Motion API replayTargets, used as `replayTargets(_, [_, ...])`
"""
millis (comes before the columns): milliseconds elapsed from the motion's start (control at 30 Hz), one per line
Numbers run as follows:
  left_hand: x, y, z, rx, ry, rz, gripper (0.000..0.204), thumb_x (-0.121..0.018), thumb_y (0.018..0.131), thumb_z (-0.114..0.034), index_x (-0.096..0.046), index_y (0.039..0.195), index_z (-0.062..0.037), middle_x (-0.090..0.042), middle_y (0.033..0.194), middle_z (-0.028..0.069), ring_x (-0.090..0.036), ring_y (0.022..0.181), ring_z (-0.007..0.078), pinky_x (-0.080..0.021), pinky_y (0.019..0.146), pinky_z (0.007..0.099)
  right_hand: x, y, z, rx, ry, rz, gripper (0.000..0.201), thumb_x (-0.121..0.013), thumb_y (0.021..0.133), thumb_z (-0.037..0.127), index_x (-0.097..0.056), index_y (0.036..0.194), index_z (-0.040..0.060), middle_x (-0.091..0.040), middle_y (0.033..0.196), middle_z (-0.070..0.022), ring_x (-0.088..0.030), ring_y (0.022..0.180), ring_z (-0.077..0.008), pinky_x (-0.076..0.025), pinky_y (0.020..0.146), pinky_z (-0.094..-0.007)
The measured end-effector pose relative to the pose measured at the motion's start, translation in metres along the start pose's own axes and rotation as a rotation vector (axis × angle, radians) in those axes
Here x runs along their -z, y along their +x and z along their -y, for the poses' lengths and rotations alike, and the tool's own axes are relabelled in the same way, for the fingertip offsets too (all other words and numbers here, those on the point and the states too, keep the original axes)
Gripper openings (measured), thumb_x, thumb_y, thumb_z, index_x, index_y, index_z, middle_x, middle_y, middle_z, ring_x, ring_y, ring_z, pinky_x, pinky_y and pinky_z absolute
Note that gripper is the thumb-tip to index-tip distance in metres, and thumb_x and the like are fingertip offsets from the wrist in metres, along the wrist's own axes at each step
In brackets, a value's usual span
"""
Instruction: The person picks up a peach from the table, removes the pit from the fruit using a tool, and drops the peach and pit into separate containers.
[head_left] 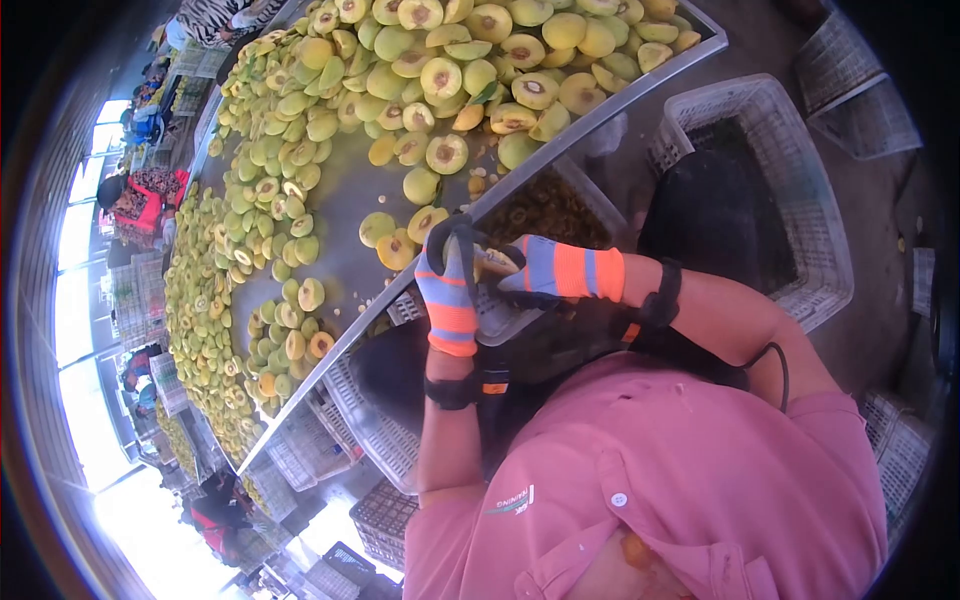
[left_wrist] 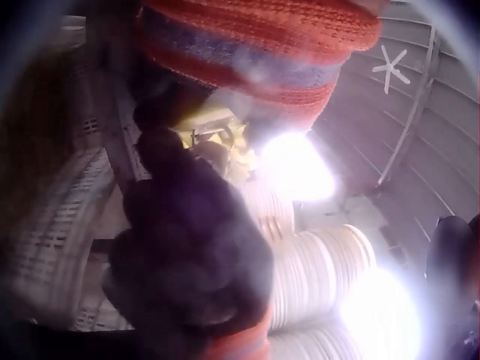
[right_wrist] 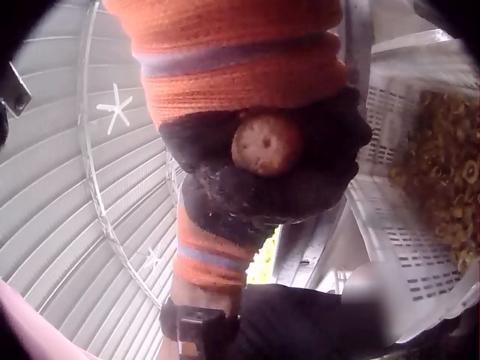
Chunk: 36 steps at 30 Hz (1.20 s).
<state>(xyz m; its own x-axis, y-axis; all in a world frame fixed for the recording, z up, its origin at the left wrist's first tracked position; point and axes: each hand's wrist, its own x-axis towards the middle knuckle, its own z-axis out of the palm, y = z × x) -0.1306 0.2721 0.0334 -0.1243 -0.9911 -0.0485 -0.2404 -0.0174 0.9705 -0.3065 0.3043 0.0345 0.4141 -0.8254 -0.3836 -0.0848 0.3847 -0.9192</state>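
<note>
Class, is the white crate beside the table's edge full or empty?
Partly full: brownish pits cover the crate floor, below its rim.

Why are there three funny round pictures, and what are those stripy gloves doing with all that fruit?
There is no machine here, just a person wearing three small cameras. The big picture comes from a camera on the head, looking down. The other two come from cameras strapped to each wrist, so they look very close and blurry.

The left hand and the right hand wear orange and purple striped gloves with dark fingers. They meet at the edge of a long metal table. Together they hold a yellow fruit piece.

In the right wrist picture, the dark fingers pinch a round brownish stone, probably the fruit's pit.

On the table lie lots of halved fruits, green and yellow. Below the edge stands a white crate with brownish bits in it.
</note>
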Motion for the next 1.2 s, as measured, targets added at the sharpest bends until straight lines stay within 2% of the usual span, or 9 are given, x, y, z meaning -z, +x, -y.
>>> replayTargets(67, [-0.006, -0.007, 0.001, -0.338, 0.312, -0.065, 0.022, -0.055, 0.093, -0.007, -0.061, 0.111, 0.0021, -0.064, 0.096, 0.0097, -0.061, 0.078, 0.0194, -0.05, 0.067, 0.0293, 0.0, 0.0, 0.002, -0.147, 0.04, 0.052, 0.035, -0.072, 0.076, 0.03, -0.067, 0.087, -0.0034, -0.065, 0.07, -0.0106, -0.063, 0.065, -0.0205, -0.049, 0.056, -0.0354])
replayTargets(200, [-0.015, -0.009, -0.007, -0.21, 0.108, -0.101, 0.021, -0.053, 0.095, -0.012, -0.063, 0.107, 0.0018, -0.064, 0.087, 0.0073, -0.059, 0.078, 0.0155, -0.048, 0.071, 0.0282, 0.01, -0.004, 0.013, -0.278, 0.157, 0.207, 0.037, -0.074, 0.075, 0.03, -0.066, 0.09, -0.0028, -0.063, 0.069, -0.0077, -0.059, 0.055, -0.0174, -0.046, 0.047, -0.0322])
replayTargets(500, [-0.011, -0.003, -0.006, -0.504, 0.357, -0.033, 0.02, -0.05, 0.094, -0.009, -0.063, 0.106, 0.0018, -0.064, 0.089, 0.0087, -0.059, 0.081, 0.0167, -0.048, 0.074, 0.0293, 0.006, 0.0, -0.008, 0.003, -0.081, 0.082, 0.031, -0.07, 0.076, 0.03, -0.067, 0.086, -0.0001, -0.063, 0.068, -0.0106, -0.06, 0.058, -0.0207, -0.048, 0.05, -0.0329])
replayTargets(633, [-0.019, -0.008, -0.006, -0.213, 0.137, -0.067, 0.016, -0.054, 0.09, -0.004, -0.063, 0.101, 0.0023, -0.065, 0.087, 0.0112, -0.061, 0.079, 0.0222, -0.049, 0.071, 0.0321, 0.012, -0.002, 0.003, 0.042, -0.195, 0.163, 0.033, -0.07, 0.077, 0.029, -0.066, 0.086, -0.0019, -0.065, 0.071, -0.0122, -0.062, 0.063, -0.0224, -0.049, 0.053, -0.0334])
replayTargets(733, [-0.008, -0.003, 0.006, -0.184, 0.325, 0.108, 0.016, -0.053, 0.091, -0.008, -0.064, 0.098, 0.0016, -0.064, 0.085, 0.0086, -0.06, 0.076, 0.019, -0.048, 0.069, 0.031, 0.011, 0.0, -0.001, -0.087, -0.25, 0.198, 0.029, -0.069, 0.079, 0.027, -0.067, 0.086, -0.0008, -0.064, 0.069, -0.0092, -0.061, 0.058, -0.0187, -0.048, 0.051, -0.032])
replayTargets(800, [0.002, 0.004, 0.02, -0.084, 0.141, 0.236, 0.016, -0.052, 0.092, -0.009, -0.064, 0.097, 0.0008, -0.064, 0.086, 0.0073, -0.059, 0.077, 0.0171, -0.048, 0.069, 0.03, 0.015, -0.004, 0.01, -0.274, -0.217, 0.231, 0.025, -0.066, 0.082, 0.024, -0.069, 0.093, 0.0012, -0.062, 0.065, -0.0059, -0.057, 0.049, -0.0125, -0.045, 0.042, -0.027])
replayTargets(933, [0.011, 0.01, -0.004, -0.299, 0.259, 0.496, 0.023, -0.063, 0.081, -0.005, -0.063, 0.104, -0.0015, -0.067, 0.089, 0.0089, -0.064, 0.077, 0.0216, -0.051, 0.067, 0.0319, 0.026, -0.007, 0.002, -0.317, 0.236, 0.467, 0.022, -0.066, 0.084, 0.022, -0.069, 0.097, 0.0041, -0.061, 0.066, -0.0028, -0.055, 0.048, -0.0089, -0.042, 0.042, -0.0234])
replayTargets(1100, [-0.011, -0.011, -0.041, -0.268, 0.028, 0.181, 0.021, -0.056, 0.092, -0.015, -0.065, 0.104, 0.0007, -0.064, 0.089, 0.0067, -0.058, 0.076, 0.013, -0.048, 0.068, 0.0284, 0.029, -0.004, -0.009, -0.336, 0.706, 0.745, 0.024, -0.067, 0.087, 0.021, -0.066, 0.104, 0.0038, -0.058, 0.065, 0.0004, -0.054, 0.049, -0.0073, -0.04, 0.041, -0.0214])
replayTargets(1200, [-0.004, -0.031, -0.045, -0.255, 0.067, 0.106, 0.022, -0.056, 0.092, -0.014, -0.064, 0.105, 0.0011, -0.063, 0.092, 0.008, -0.059, 0.075, 0.0137, -0.048, 0.068, 0.0276, 0.016, -0.011, -0.01, -0.128, 0.552, 0.781, 0.017, -0.051, 0.098, 0.018, -0.059, 0.106, 0.0054, -0.049, 0.065, 0.0033, -0.045, 0.046, -0.0051, -0.037, 0.041, -0.0179])
